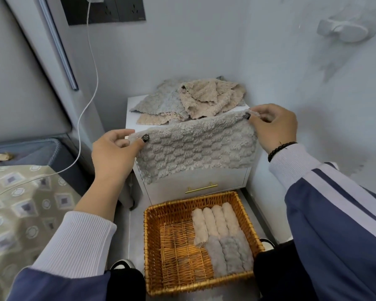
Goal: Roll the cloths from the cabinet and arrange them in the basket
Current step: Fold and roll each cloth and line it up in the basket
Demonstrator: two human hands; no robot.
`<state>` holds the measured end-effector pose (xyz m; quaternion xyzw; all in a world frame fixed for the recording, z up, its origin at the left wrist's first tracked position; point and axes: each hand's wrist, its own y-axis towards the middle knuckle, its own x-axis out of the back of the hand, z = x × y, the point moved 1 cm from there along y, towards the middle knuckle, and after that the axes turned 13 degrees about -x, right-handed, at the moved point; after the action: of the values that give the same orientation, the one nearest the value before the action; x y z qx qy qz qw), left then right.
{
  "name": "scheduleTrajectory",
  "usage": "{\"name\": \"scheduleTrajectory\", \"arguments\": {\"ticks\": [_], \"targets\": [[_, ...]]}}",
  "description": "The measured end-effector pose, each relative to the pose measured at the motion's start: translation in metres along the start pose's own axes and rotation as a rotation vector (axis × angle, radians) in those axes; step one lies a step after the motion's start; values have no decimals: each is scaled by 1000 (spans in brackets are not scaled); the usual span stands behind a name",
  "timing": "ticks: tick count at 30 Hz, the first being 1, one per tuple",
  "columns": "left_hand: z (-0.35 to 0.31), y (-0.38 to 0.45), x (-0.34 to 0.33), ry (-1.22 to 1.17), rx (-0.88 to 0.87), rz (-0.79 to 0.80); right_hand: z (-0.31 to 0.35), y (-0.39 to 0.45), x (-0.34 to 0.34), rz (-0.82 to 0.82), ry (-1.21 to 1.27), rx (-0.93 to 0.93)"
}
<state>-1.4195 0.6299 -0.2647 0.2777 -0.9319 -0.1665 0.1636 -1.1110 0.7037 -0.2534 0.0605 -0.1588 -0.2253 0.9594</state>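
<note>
Grey, nubbly terry cloth (195, 146) hung stretched between two hands in front of the person. The left hand (113, 153) pinched the cloth's upper left corner between thumb and curled fingers, and the right hand (274, 127) pinched the upper right corner the same way, slightly higher. Held taut by both top corners, the cloth dropped flat and open, which looked like a way to straighten it before rolling.

Just beyond the hands stood a small white cabinet (195, 181), its top at about hand height. The cloth's lower edge draped over the cabinet front, above a brass drawer handle (201, 189). Past the right hand, on the far part of the cabinet top, lay a loose pile of unrolled cloths (195, 98), beige and grey-blue, crumpled over one another. They appeared to be waiting their turn.

Below the hands, on the floor against the cabinet front, sat a wicker basket (152, 246). Four beige rolled cloths (213, 220) lay side by side along its far right part, with grey rolled cloths (228, 255) packed in a row just in front of them, touching. The left half of the basket was bare weave, so the task seemed roughly midway.

To the left of the left hand, a white charging cable (89, 101) ran down from a dark wall socket (104, 7) toward a patterned bedspread (24, 211).
</note>
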Motion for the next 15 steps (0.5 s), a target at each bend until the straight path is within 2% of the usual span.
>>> {"name": "scheduleTrajectory", "arguments": {"ticks": [4,9,12,15], "targets": [[0,0,-10,-130,-6,15,8,0,2,-49,155,0],[-1,6,-10,-328,35,-8,15,-3,5,215,337,-80],[-1,9,-10,-303,-6,-41,14,0,3,129,194,-30],[-2,8,-11,-98,-134,-57,13,1,1,32,130,-8]]}}
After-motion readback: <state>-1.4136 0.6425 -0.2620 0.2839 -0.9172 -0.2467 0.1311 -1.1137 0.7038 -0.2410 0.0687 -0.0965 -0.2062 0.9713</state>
